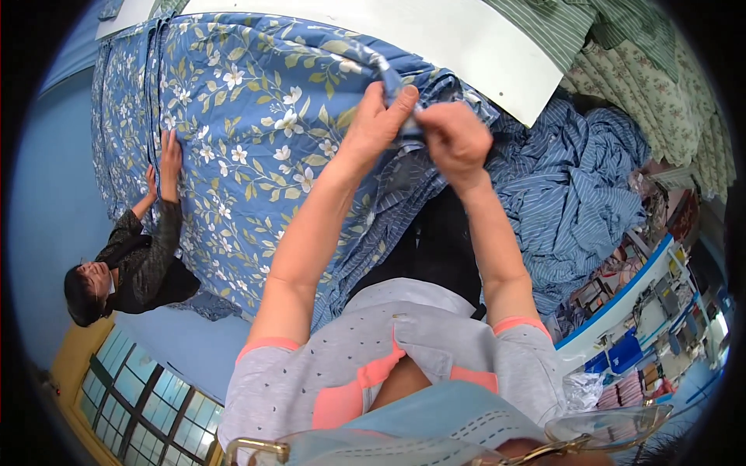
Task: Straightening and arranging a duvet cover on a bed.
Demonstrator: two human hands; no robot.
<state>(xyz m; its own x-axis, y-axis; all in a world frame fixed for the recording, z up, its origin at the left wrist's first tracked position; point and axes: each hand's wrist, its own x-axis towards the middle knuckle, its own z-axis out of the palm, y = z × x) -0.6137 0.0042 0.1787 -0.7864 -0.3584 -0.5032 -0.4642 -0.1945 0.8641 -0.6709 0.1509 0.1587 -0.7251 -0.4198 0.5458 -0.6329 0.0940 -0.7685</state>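
Observation:
A large blue cloth (pixel 256 109) with white flowers and green leaves is spread over a table, its far edge gathered into folds. Close to its right corner, my left hand (pixel 371 124) pinches a bunched edge of the cloth, thumb pointing up. Just to its right, my right hand (pixel 457 141) is closed in a fist round the same edge; slight blur hides the fingertips. Between the two hands the cloth is twisted and raised a little. Blue striped fabric, perhaps its underside, shows below the hands.
Another person (pixel 132 272) stands at the left, hands flat on the cloth. A heap of blue striped fabric (pixel 567 186) lies at the right. Beyond are a white board (pixel 466 46), green striped cloth (pixel 536 27) and cream floral cloth (pixel 637 101). Cluttered shelves (pixel 660 303) stand lower right.

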